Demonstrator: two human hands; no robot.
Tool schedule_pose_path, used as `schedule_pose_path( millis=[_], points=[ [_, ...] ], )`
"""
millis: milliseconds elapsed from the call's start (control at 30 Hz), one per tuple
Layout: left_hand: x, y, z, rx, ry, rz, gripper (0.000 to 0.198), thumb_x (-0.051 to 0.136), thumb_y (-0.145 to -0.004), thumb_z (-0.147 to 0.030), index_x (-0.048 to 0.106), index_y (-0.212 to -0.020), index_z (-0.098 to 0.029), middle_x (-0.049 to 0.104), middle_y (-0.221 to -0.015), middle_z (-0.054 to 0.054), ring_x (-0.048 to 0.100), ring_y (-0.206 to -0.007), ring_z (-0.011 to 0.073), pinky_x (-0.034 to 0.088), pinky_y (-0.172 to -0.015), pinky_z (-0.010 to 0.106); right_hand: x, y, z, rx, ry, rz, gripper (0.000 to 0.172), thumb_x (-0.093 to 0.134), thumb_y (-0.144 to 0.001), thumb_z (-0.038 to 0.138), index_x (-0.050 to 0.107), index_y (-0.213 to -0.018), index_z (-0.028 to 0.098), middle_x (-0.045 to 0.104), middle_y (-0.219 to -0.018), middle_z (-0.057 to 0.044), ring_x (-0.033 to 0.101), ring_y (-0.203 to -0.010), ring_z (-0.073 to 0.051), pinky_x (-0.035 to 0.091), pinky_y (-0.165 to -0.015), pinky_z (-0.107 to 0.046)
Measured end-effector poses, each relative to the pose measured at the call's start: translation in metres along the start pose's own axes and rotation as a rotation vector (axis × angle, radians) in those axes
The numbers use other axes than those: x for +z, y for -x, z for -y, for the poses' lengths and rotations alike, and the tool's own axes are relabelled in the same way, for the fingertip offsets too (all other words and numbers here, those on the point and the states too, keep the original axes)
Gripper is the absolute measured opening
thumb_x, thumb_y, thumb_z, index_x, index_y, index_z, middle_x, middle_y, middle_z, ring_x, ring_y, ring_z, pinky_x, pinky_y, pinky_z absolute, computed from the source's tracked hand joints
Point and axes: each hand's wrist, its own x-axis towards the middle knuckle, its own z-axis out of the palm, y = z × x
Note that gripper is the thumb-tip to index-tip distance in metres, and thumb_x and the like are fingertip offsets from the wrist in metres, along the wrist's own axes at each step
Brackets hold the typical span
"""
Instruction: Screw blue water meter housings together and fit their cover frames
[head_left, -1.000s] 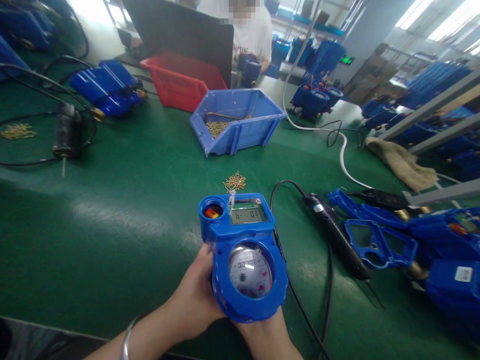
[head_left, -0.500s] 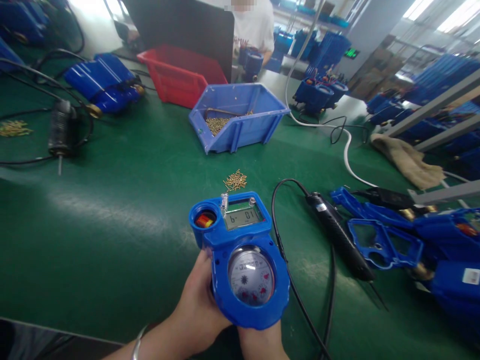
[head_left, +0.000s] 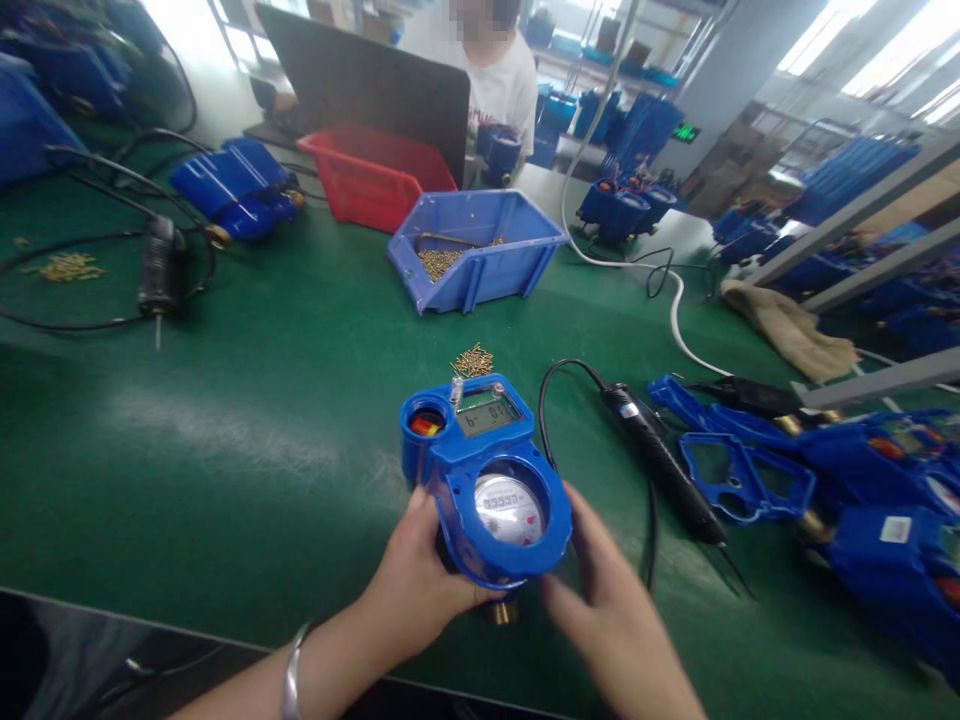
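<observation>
Far left of the blue plastic meter with a round dial and small display (head_left: 480,470), a black cylindrical power screwdriver (head_left: 162,265) lies on the green counter (head_left: 300,380). Nearer the meter, the left hand (head_left: 412,570) grasps its left side, thumb along the lower edge. The meter sits between both hands; whether its base touches the counter, I cannot tell. Just behind it lies a small heap of golden metal screws (head_left: 472,360); farther behind, a light-blue plastic bin (head_left: 502,270). The right hand (head_left: 600,590) curves round the meter's right edge, thumb and fingers parted; whether it grips, I cannot tell. Right of the meter lie another slim black power screwdriver (head_left: 660,460) and a blue plastic openwork frame (head_left: 742,470).

The meter is probably stiff, fairly heavy and slick; its clear dial seems fragile. The shell's sides or the brass pipe fitting (head_left: 501,611) should offer safer holds.
</observation>
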Motion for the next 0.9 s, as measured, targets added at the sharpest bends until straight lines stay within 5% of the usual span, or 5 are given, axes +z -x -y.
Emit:
schedule_pose_path(
  millis=[100,300,567,733,900],
  points=[
    [-0.002,-0.002,-0.003,0.061,-0.102,0.023,0.064,0.08,-0.054,-0.027,0.052,-0.11,-0.018,0.053,-0.115,0.011,0.05,-0.11,0.0298,0.038,-0.098,0.049,-0.032,-0.006,0.03,-0.102,0.123,-0.129,0.071,0.057,-0.077,0.038,0.027,-0.14,0.025,0.033,-0.144,-0.012,0.035,-0.129,-0.034,0.03,-0.101,-0.06],
    [0.002,-0.006,-0.016,0.019,-0.198,0.065,0.058,0.076,-0.056,-0.025,0.055,-0.11,-0.017,0.051,-0.113,0.011,0.053,-0.106,0.032,0.042,-0.093,0.051,-0.018,-0.055,0.072,-0.146,0.33,0.144,0.097,0.073,-0.059,0.044,0.029,-0.141,0.019,0.035,-0.142,-0.015,0.032,-0.13,-0.038,0.027,-0.103,-0.058],
    [-0.001,-0.023,-0.013,-0.318,0.549,-0.158,0.04,0.058,-0.071,-0.016,0.046,-0.11,-0.016,0.058,-0.113,0.011,0.054,-0.109,0.019,0.039,-0.098,0.035,-0.028,-0.073,0.025,0.095,-0.187,0.056,0.087,0.073,-0.06,0.042,0.037,-0.134,0.017,0.039,-0.139,-0.016,0.045,-0.121,-0.034,0.036,-0.099,-0.05],
    [0.009,-0.054,-0.015,-0.483,0.639,0.018,0.013,0.057,-0.071,-0.011,0.058,-0.084,-0.007,0.065,-0.068,0.009,0.063,-0.062,0.0176,0.05,-0.064,0.032,-0.029,-0.07,0.003,0.125,-0.465,-0.005,0.079,0.075,-0.059,0.039,0.042,-0.127,0.016,0.038,-0.141,-0.015,0.041,-0.125,-0.032,0.034,-0.102,-0.047],
    [0.025,-0.065,-0.016,-0.421,0.68,-0.052,0.011,0.059,-0.072,-0.011,0.057,-0.083,-0.011,0.063,-0.065,0.002,0.057,-0.054,0.0111,0.047,-0.061,0.026,-0.028,-0.065,-0.011,0.143,-0.578,-0.011,0.069,0.072,-0.061,0.038,0.047,-0.122,0.017,0.048,-0.133,-0.014,0.048,-0.119,-0.033,0.041,-0.096,-0.046]
  ],
)
